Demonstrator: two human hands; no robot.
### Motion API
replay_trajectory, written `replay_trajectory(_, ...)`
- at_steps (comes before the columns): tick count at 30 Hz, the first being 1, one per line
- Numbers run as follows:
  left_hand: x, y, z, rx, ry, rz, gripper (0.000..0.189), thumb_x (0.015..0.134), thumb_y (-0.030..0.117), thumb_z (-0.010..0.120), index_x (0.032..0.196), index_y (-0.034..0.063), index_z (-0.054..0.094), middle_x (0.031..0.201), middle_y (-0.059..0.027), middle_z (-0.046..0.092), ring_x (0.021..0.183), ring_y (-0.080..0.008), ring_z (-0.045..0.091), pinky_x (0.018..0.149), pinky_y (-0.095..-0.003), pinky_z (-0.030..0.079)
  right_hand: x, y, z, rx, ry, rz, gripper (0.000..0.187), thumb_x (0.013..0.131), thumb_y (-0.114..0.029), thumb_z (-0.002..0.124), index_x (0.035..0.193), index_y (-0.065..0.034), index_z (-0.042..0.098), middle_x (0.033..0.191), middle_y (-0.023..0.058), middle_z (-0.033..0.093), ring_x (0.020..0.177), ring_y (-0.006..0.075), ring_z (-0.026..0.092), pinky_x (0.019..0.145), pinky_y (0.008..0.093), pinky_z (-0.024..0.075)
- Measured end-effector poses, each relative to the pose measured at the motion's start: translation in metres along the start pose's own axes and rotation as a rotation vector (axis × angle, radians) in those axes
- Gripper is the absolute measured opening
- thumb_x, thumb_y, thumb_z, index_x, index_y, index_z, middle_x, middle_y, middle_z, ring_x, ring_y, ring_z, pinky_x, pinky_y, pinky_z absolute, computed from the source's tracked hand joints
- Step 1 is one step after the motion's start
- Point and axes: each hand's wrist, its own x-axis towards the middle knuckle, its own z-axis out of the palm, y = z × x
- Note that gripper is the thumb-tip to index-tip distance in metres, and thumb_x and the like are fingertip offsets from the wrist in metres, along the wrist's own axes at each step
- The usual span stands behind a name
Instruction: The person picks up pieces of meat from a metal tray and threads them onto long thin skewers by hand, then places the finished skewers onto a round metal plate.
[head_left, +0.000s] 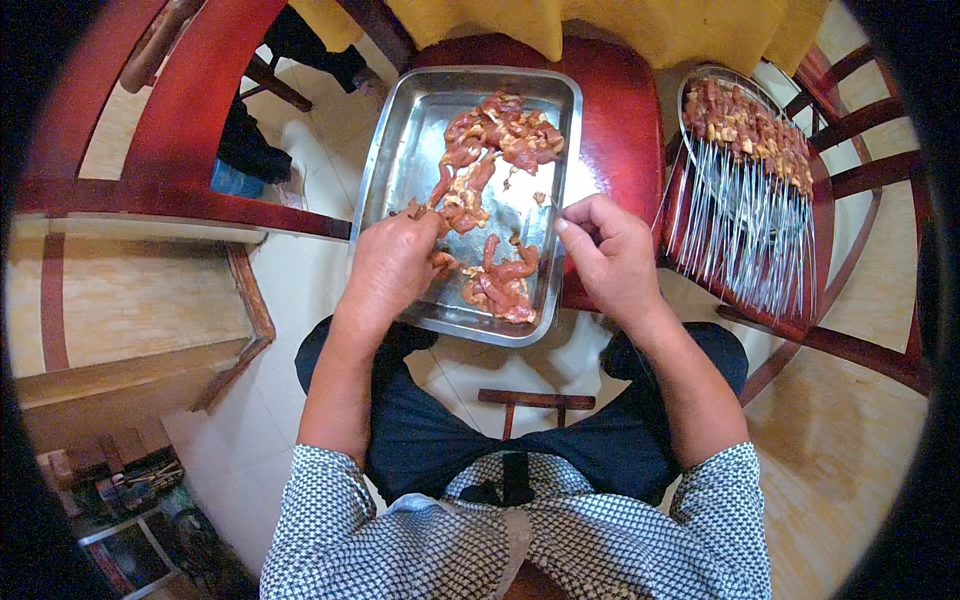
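A rectangular metal tray holds raw meat in two heaps. The larger meat heap fills its far right part and trails down toward my left hand. A smaller meat heap lies near the front right corner. My left hand, over the tray's left side, pinches a strip of meat; the fingers partly hide it. At the right rim, my right hand grips a thin metal skewer between thumb and forefinger. A small bit of meat shows by the skewer's tip.
The tray rests on a red wooden chair seat. To the right, an oval metal platter on another chair holds many loaded meat skewers, bare ends pointing toward me. Another person's leg shows at upper left. A yellow cloth hangs behind.
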Motion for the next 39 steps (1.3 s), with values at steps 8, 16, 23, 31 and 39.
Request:
replay_trajectory(8, 0.035, -0.021, 0.013, -0.320, 0.272, -0.049, 0.019, 0.080, -0.004, 0.056, 0.097, -0.0002, 0.060, 0.093, -0.0141, 0.065, 0.082, -0.0226, 0.065, 0.062, -0.0312, 0.050, 0.001, -0.004, 0.002, 0.052, -0.019, 0.022, 0.009, 0.079, -0.007, 0.061, 0.078, 0.0012, 0.058, 0.070, 0.0146, 0.061, 0.063, 0.0221, 0.061, 0.058, 0.0325, 0.0475)
replay_trajectory(16, 0.084, -0.019, 0.028, 0.059, 0.101, -0.072, 0.016, 0.069, 0.006, 0.061, 0.082, -0.0033, 0.060, 0.082, -0.0241, 0.060, 0.080, -0.0406, 0.059, 0.070, -0.0457, 0.047, 0.001, -0.003, -0.003, 0.023, -0.010, 0.034, 0.009, 0.079, -0.008, 0.061, 0.078, 0.0012, 0.058, 0.069, 0.0146, 0.061, 0.063, 0.0237, 0.062, 0.058, 0.0332, 0.0474)
replay_trajectory(23, 0.090, -0.012, 0.026, 0.086, -0.018, -0.056, 0.016, 0.067, 0.007, 0.061, 0.078, -0.0033, 0.059, 0.077, -0.0238, 0.060, 0.075, -0.0386, 0.060, 0.068, -0.0442, 0.047, 0.002, 0.003, -0.004, 0.031, -0.014, 0.037, 0.009, 0.079, -0.008, 0.060, 0.078, 0.0009, 0.058, 0.069, 0.0150, 0.061, 0.064, 0.0251, 0.062, 0.058, 0.0344, 0.0474)
replay_trajectory(31, 0.063, -0.031, -0.012, -0.832, -0.022, -0.383, 0.004, 0.077, 0.005, 0.052, 0.074, 0.0050, 0.056, 0.065, -0.0025, 0.058, 0.055, -0.0099, 0.053, 0.048, -0.0253, 0.040, 0.001, -0.003, -0.008, 0.038, -0.020, 0.057, 0.009, 0.079, -0.008, 0.060, 0.078, 0.0010, 0.058, 0.070, 0.0153, 0.061, 0.064, 0.0249, 0.062, 0.059, 0.0341, 0.0474)
replay_trajectory(39, 0.048, -0.046, -0.015, -1.629, 0.029, -0.229, 0.023, 0.078, 0.000, 0.048, 0.101, 0.0022, 0.053, 0.087, -0.0105, 0.063, 0.069, -0.0172, 0.061, 0.060, -0.0279, 0.051, 0.000, -0.011, -0.005, 0.055, -0.080, 0.080, 0.009, 0.079, -0.007, 0.059, 0.078, 0.0012, 0.059, 0.070, 0.0145, 0.061, 0.064, 0.0229, 0.062, 0.059, 0.0331, 0.0477)
